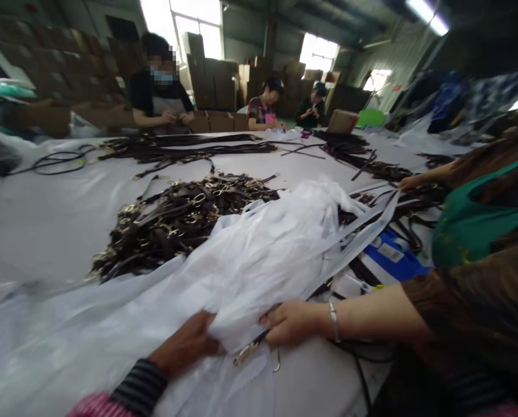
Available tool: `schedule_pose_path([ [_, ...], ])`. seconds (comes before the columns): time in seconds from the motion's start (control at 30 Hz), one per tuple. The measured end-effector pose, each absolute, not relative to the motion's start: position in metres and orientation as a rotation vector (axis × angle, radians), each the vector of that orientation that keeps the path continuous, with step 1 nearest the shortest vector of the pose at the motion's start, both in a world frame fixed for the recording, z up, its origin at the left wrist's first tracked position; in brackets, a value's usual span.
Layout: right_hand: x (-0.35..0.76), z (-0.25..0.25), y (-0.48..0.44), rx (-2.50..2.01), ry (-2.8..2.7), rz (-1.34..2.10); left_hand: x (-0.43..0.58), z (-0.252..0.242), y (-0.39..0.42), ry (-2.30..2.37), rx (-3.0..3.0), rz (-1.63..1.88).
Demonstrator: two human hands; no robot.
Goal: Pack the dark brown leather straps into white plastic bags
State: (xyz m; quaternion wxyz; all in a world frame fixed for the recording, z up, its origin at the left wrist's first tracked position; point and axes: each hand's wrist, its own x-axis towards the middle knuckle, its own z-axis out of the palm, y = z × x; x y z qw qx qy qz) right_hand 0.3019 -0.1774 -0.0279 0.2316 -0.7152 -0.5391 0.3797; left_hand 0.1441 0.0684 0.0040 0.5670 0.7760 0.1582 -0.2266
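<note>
Plastic sheeting [267, 260], white and sheer, lies bunched across the middle of the view and spreads toward eight o'clock over the white surface [302, 165]. At seven o'clock the left hand [192, 343], coming from a striped cuff [141, 382], grasps the sheeting's near side, its fingertips partly hidden. The right hand is out of view, so its state cannot be told. Between five and six, a co-worker's braceleted hand [294, 324] grips a dark strap beside the sheeting, with a metal clasp [245, 352] at six; that person's other hand [409, 182], near three, holds the plastic's far edge. Dark straps with metal clips [172, 231] lie heaped at nine, just beside the sheeting. A blue package [391, 258] rests between three and four.
</note>
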Motion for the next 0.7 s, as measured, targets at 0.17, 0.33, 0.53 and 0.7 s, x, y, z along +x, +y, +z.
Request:
schedule_pose_path([
  [0.17, 0.309, -0.027, -0.184, -1.897, -1.491, 1.041, 0.154, 0.002, 0.064, 0.225, 1.58, -0.561],
  [0.33, 0.3, -0.009, -0.184, -1.753, -1.438, 0.929, 0.151, 0.024, 0.06, 0.307, 1.501, -0.666],
  [0.53, 0.285, -0.013, -0.184, -1.71, -1.191, 0.863, 0.154, 0.056, 0.058, 0.38, 1.468, -0.779],
  [0.7, 0.28, -0.034, -0.184, -1.802, -0.857, 0.784, 0.16, 0.065, 0.058, 0.394, 1.442, -0.843],
])
